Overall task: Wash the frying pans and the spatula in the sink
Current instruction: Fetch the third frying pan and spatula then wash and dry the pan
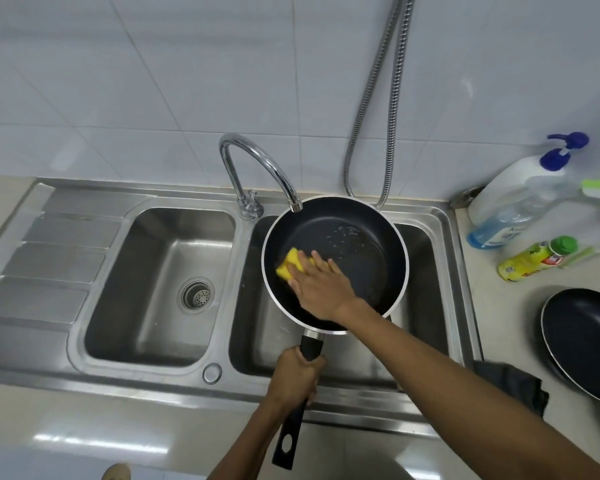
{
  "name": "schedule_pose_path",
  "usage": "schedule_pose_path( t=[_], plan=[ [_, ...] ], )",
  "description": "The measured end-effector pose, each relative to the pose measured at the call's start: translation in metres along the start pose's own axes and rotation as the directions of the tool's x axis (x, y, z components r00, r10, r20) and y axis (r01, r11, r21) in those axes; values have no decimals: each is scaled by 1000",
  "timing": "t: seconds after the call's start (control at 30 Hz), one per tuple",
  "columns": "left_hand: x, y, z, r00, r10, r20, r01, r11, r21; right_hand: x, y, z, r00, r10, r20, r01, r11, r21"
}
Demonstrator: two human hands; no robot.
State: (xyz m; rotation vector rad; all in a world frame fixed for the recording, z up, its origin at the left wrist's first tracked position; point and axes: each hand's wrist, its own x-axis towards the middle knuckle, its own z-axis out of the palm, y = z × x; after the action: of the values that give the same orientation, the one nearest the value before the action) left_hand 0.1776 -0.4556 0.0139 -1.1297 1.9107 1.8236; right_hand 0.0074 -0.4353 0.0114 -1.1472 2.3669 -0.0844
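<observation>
White wall tiles back a steel double sink set in a pale counter. Over the right basin a dark frying pan is held beneath the curved faucet. Its black handle is gripped by the left hand, fingers curled fully around it. A yellow sponge is pressed against the pan's inner left side by the right hand, fingers laid nearly straight across it. Wet streaks are seen on the pan's floor. A second dark pan rests on the counter to the right, near a crumpled dark cloth. Farther back, a white pump bottle, a clear bottle of blue liquid and a yellow bottle are grouped.
</observation>
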Motion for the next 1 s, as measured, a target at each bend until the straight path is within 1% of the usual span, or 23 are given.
schedule_pose_path(
  t=[0.13,0.27,0.33,0.4,0.5,0.6,0.63,0.67,0.7,0.73,0.77,0.8,0.83,0.87,0.9,0.93,0.97,1.0],
  plan=[
    [-4,-2,-8,1000,-1,-6,1,1000,12,40,31,-25,995,100,-22,-100,995,-12],
    [-1,-3,-16,999,-3,-40,3,1000,1,18,81,-17,975,214,-58,-217,974,-67],
    [0,-5,-18,999,-5,-42,5,1000,-9,-9,82,7,972,220,-76,-227,969,-99],
    [2,-5,-17,999,-1,-34,0,1000,-4,-32,62,38,977,176,-118,-188,978,-91],
    [3,-9,-13,999,4,-37,-3,1000,19,-40,16,59,983,82,-165,-89,996,-32],
    [0,-16,-11,999,-5,-41,6,1000,28,-30,-21,43,981,88,-174,-76,994,77],
    [-1,-19,-12,999,-14,-43,15,1000,23,-26,-26,35,981,103,-166,-80,987,139],
    [-2,-20,-14,999,-21,-46,22,999,23,-23,-29,28,980,122,-159,-82,968,239],
    [-2,-21,-16,998,-28,-48,29,999,30,-22,-28,20,977,160,-142,-96,921,378],
    [-3,-21,-19,998,-31,-52,33,999,33,-23,-24,12,971,206,-120,-112,837,536],
    [-3,-21,-21,998,-32,-59,34,999,29,-27,-19,3,963,257,-86,-130,716,686],
    [-3,-21,-24,997,-35,-71,36,999,14,-31,-13,-6,956,291,-32,-143,561,816],
    [-3,-22,-26,995,-42,-86,42,999,-1,-37,-8,-13,956,292,36,-150,380,913],
    [-4,-23,-29,994,-46,-100,45,999,-8,-41,-1,-19,961,255,107,-157,183,971],
    [-5,-24,-32,993,-49,-109,49,999,-10,-44,7,-23,969,187,164,-162,-26,986],
    [-5,-26,-35,992,-52,-119,50,999,-15,-48,15,-28,977,106,186,-160,-213,964],
    [-6,-28,-38,990,-52,-129,50,998,-23,-52,24,-33,982,38,183,-159,-346,924],
    [-6,-30,-41,989,-48,-137,44,999,-31,-54,32,-36,984,-1,179,-162,-425,890]
  ],
)
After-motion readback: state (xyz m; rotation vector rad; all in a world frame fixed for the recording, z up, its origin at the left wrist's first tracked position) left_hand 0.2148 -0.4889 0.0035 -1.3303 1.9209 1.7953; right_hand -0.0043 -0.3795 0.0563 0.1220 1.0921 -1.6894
